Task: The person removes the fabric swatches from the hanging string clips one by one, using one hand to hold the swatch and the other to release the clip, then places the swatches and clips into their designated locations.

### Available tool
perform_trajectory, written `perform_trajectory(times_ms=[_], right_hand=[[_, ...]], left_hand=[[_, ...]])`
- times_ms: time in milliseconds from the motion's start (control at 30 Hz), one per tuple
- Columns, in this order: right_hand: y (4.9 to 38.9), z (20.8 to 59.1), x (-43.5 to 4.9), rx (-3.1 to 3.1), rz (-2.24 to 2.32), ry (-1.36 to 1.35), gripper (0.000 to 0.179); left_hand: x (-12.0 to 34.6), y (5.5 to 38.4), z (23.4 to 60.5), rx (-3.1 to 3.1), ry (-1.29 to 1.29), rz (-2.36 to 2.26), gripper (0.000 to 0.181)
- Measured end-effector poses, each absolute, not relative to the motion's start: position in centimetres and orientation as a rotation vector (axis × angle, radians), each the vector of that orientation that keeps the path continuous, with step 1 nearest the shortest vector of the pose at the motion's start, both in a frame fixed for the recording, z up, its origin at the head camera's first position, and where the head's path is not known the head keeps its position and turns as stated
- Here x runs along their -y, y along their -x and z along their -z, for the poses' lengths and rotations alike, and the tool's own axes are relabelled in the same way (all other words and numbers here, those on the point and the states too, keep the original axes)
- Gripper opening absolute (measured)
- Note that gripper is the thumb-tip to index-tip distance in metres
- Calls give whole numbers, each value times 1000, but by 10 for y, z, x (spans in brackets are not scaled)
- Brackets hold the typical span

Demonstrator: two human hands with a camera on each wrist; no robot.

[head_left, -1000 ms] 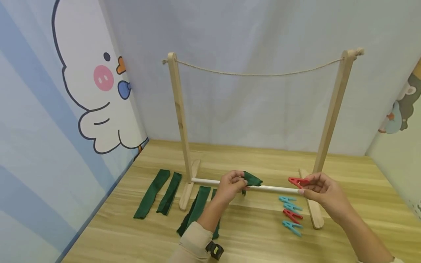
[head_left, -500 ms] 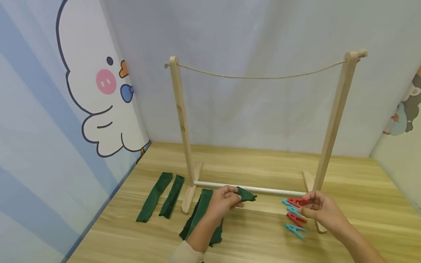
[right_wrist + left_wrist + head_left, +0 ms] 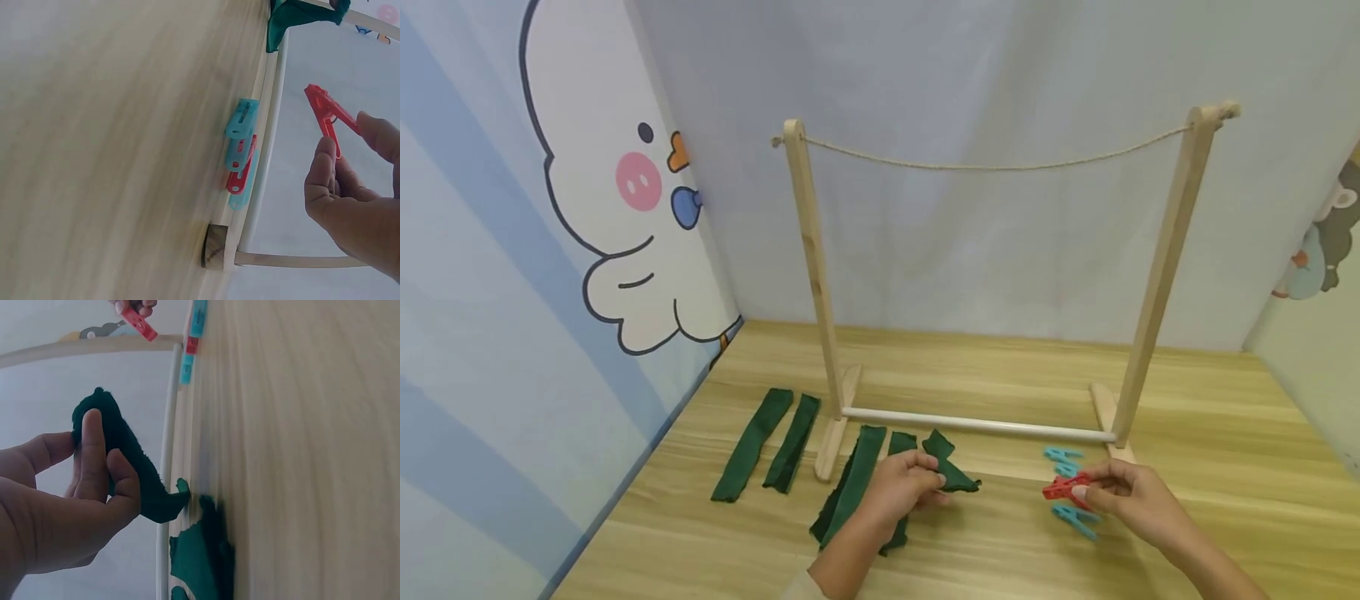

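Note:
A crumpled dark green cloth strip (image 3: 953, 473) is pinched between the thumb and fingers of my left hand (image 3: 898, 492), in front of the white crossbar. In the left wrist view this cloth (image 3: 134, 465) droops from the fingertips, above the table. My right hand (image 3: 1135, 500) pinches a red clothespin (image 3: 320, 105) by its handles, off the tabletop. Below it lies a row of clothespins: several blue ones (image 3: 1075, 518) and a red one (image 3: 237, 180). From the head, the held clothespin and hand partly cover that row.
A wooden stand has a left post (image 3: 812, 250), a right post (image 3: 1165, 267), a sagging rope (image 3: 970, 167) between their tops, and a white crossbar (image 3: 977, 425) low down. Several green cloth strips (image 3: 751, 450) lie at left; some are behind my left forearm. Printed curtains surround the table (image 3: 985, 550).
Both hands have come lower and nearer to me, the left with the green cloth and the right with the red clothespin. The cloth's folds have shifted. The head view has tilted slightly.

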State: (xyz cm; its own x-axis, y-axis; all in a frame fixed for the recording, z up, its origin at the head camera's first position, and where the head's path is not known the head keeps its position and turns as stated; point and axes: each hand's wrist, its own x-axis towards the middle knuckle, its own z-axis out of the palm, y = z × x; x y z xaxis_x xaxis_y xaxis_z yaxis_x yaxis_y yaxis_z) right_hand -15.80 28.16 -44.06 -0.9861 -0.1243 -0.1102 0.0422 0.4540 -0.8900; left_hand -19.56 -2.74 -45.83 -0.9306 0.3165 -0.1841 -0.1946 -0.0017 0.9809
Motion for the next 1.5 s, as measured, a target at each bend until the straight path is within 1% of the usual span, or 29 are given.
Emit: perform_trajectory(times_ms=[300,467,733,867,1067,1267,1500], right_hand=[[152,449,-286,-2541,1534,48,39],[151,451,-288,-2515,1559,81,40],[149,457,-290,-2535,1535,93,36],[148,461,-293,-2529,1500,118,34],[148,467,-298,-2546,1436,219,29],[149,468,-301,-2568,1315,278,25],[148,475,-301,-2605,1189,305,28]], left_hand=[[36,194,465,-1936,-229,-1794,21],[35,194,466,-1864,-289,-1800,26],[26,195,468,-1801,-349,-1818,32],[29,192,472,-1814,-346,-1779,31],[48,182,475,-1886,-294,-1686,29],[62,176,473,-1873,-310,-1605,26],[66,175,465,-2002,-266,-1421,18]])
